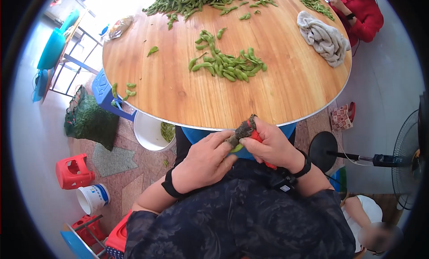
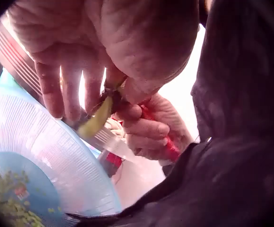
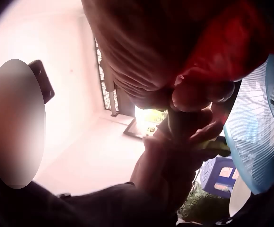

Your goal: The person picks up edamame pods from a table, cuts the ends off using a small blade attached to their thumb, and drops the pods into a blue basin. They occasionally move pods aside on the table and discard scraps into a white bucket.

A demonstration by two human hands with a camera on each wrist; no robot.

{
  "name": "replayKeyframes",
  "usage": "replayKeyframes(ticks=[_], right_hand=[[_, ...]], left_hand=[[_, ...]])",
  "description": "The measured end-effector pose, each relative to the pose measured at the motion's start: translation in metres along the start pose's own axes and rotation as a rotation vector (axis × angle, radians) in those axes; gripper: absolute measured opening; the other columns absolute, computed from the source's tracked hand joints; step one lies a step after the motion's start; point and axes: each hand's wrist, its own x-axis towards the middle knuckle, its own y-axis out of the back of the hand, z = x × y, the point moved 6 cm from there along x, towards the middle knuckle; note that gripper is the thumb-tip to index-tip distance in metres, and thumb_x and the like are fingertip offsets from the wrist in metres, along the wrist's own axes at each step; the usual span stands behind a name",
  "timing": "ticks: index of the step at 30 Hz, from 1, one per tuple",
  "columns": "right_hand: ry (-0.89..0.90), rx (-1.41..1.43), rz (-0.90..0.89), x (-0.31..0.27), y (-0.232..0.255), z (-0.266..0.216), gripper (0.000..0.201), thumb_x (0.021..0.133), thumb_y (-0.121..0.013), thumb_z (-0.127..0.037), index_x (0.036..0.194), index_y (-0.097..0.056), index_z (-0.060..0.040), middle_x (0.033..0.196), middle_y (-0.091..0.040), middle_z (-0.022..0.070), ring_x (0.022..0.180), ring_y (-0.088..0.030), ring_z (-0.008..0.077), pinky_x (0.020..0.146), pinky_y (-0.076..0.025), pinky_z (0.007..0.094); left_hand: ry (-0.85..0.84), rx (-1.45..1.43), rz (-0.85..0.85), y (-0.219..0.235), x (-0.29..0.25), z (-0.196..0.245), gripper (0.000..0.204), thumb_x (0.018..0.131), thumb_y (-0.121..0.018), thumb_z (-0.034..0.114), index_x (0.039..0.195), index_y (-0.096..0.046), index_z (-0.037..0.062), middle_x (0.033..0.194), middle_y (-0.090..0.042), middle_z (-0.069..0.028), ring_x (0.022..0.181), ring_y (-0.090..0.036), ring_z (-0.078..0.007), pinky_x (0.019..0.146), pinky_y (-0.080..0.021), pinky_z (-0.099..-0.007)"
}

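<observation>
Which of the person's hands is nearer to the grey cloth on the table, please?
Right. The right hand is below and left of the grey cloth in the head view; the left hand is farther left and away.

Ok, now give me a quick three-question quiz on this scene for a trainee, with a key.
1. Which of these lies near the right edge of the table? A) kettle B) cloth C) knife
2. True or false: all the pods on the table lie in one single heap.
3. Fill in: the red item is held in the person's ____.

Key:
1. B
2. False; the pods lie in several separate groups.
3. Right hand
</observation>
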Motion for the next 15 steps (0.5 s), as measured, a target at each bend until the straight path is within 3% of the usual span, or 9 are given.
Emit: replayKeyframes(ticks=[2, 3, 5, 6, 8, 12, 15], right_hand=[[0.33, -0.218, 0.041, -0.004, 0.0, -0.013, 0.014, 0.089, -0.058, -0.011, 0.098, -0.052, -0.0023, 0.069, -0.056, 0.0046, 0.062, -0.058, 0.014, 0.056, -0.046, 0.0281], [0.329, -0.22, 0.036, -0.004, -0.003, -0.013, 0.014, 0.089, -0.058, -0.011, 0.098, -0.052, -0.0023, 0.069, -0.056, 0.0046, 0.062, -0.058, 0.014, 0.056, -0.046, 0.0281], [0.399, -0.225, 0.099, -0.006, -0.007, -0.019, 0.011, 0.09, -0.053, -0.01, 0.098, -0.052, -0.0029, 0.069, -0.055, 0.0016, 0.055, -0.053, 0.0081, 0.049, -0.043, 0.0244], [0.399, -0.227, 0.097, -0.007, -0.007, -0.017, 0.011, 0.09, -0.053, -0.01, 0.098, -0.052, -0.0029, 0.069, -0.055, 0.0016, 0.055, -0.053, 0.0081, 0.049, -0.043, 0.0244], [0.142, 0.093, 0.094, -0.003, 0.0, 0.002, 0.011, 0.091, -0.048, -0.01, 0.099, -0.05, -0.0035, 0.071, -0.056, 0.002, 0.049, -0.05, 0.006, 0.045, -0.04, 0.0219], [0.03, 0.186, -0.06, -0.008, -0.003, 0.006, 0.013, 0.092, -0.044, -0.011, 0.101, -0.049, -0.0033, 0.072, -0.055, 0.0018, 0.049, -0.049, 0.0062, 0.044, -0.04, 0.0217], [0.053, 0.186, -0.066, -0.007, -0.006, 0.007, 0.011, 0.092, -0.041, -0.01, 0.1, -0.046, -0.0031, 0.07, -0.054, 0.0012, 0.048, -0.047, 0.0056, 0.043, -0.039, 0.0211]], left_hand=[[-0.06, -0.146, 0.043, 0.004, -0.002, 0.001, 0.02, 0.088, -0.058, 0.007, 0.106, -0.056, -0.0015, 0.101, -0.062, -0.0128, 0.09, -0.063, -0.0258, 0.076, -0.051, -0.0323], [-0.056, -0.146, 0.047, 0.006, -0.004, 0.0, 0.02, 0.088, -0.058, 0.007, 0.106, -0.056, -0.0015, 0.101, -0.062, -0.0128, 0.09, -0.063, -0.0258, 0.076, -0.051, -0.0323], [0.375, -0.614, -0.215, -0.013, -0.013, -0.022, 0.014, 0.096, -0.054, 0.012, 0.101, -0.056, -0.0004, 0.093, -0.06, -0.0058, 0.084, -0.061, -0.0135, 0.074, -0.049, -0.0266], [0.375, -0.614, -0.213, -0.015, -0.014, -0.022, 0.014, 0.096, -0.054, 0.012, 0.101, -0.056, -0.0004, 0.093, -0.06, -0.0058, 0.084, -0.061, -0.0135, 0.074, -0.049, -0.0266], [0.409, -0.736, -0.066, -0.015, -0.013, -0.027, 0.014, 0.099, -0.05, 0.015, 0.097, -0.055, 0.0021, 0.085, -0.055, -0.0009, 0.077, -0.055, -0.0074, 0.07, -0.046, -0.023], [0.408, -0.687, -0.088, -0.02, -0.012, -0.033, 0.014, 0.097, -0.053, 0.015, 0.094, -0.05, 0.0019, 0.074, -0.053, -0.0069, 0.063, -0.051, -0.0163, 0.059, -0.043, -0.0286], [0.26, -0.474, 0.011, -0.015, -0.007, -0.027, 0.017, 0.096, -0.055, 0.016, 0.088, -0.049, 0.002, 0.068, -0.049, -0.0107, 0.059, -0.046, -0.0219, 0.056, -0.04, -0.0308]])
